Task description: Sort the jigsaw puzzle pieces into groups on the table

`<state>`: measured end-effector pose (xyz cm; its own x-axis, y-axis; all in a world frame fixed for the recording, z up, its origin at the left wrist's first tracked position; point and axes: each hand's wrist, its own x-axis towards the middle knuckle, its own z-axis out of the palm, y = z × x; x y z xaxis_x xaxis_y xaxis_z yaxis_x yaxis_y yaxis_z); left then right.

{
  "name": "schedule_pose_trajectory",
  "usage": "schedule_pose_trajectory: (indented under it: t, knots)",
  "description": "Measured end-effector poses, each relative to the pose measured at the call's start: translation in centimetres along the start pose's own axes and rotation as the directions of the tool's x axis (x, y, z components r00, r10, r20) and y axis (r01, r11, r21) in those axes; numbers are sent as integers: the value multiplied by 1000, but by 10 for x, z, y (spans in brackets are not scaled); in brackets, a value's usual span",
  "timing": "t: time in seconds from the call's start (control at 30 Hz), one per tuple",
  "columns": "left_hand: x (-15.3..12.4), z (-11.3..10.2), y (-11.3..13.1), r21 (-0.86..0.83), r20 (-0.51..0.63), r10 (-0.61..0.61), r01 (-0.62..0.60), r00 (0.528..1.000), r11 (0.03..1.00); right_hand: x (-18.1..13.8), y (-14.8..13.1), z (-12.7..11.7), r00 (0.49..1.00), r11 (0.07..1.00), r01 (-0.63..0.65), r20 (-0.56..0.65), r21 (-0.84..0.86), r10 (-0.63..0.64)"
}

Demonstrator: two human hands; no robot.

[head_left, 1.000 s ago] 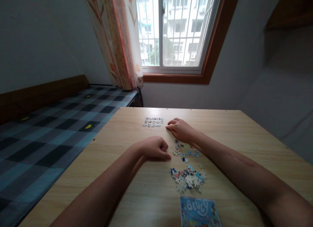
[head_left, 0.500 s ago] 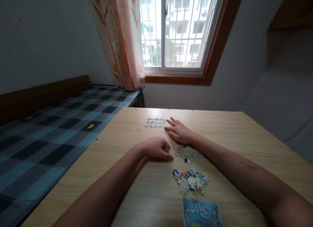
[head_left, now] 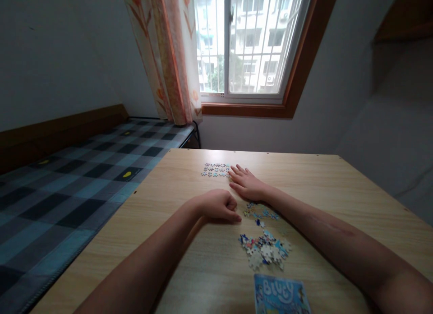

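Small jigsaw pieces [head_left: 215, 169] lie in short rows at the far part of the table. My right hand [head_left: 246, 183] rests palm down just right of them, fingers stretched and somewhat spread, fingertips at the right end of the lower rows. My left hand [head_left: 218, 205] lies on the table nearer to me, fingers curled into a fist and thumb pointing right; nothing shows in it. Right of that fist is a loose group of colourful pieces [head_left: 260, 211]. Closer to me sits a heap of mixed pieces [head_left: 265, 251], several with pale backs up.
A blue box marked "Bluey" [head_left: 282, 293] lies at the near edge of view. The wooden table [head_left: 189, 278] carries everything. Left of it stands a bed with a checked cover [head_left: 84, 187]. Beyond are a curtain [head_left: 169, 57] and a barred window [head_left: 253, 43].
My right hand's fingers have shifted slightly and lie flatter, and a piece now shows by its fingertips at the right end of the rows. My left hand has stayed in place.
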<state>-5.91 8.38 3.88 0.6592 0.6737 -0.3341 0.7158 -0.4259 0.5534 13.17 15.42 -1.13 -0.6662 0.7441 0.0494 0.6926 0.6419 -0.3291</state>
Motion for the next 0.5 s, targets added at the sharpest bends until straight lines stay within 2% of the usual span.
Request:
schedule_pose_trajectory:
  t: [0.3,0.5]
  knots:
    - [-1,-1,2,7,-5,-6,6,1000,1000,0,-1,2,1000,1000,1,18,-28,0]
    - [2,0,-3,7,-7,14,-14,1000,1000,2,5,3,1000,999,-13,-16,33,14]
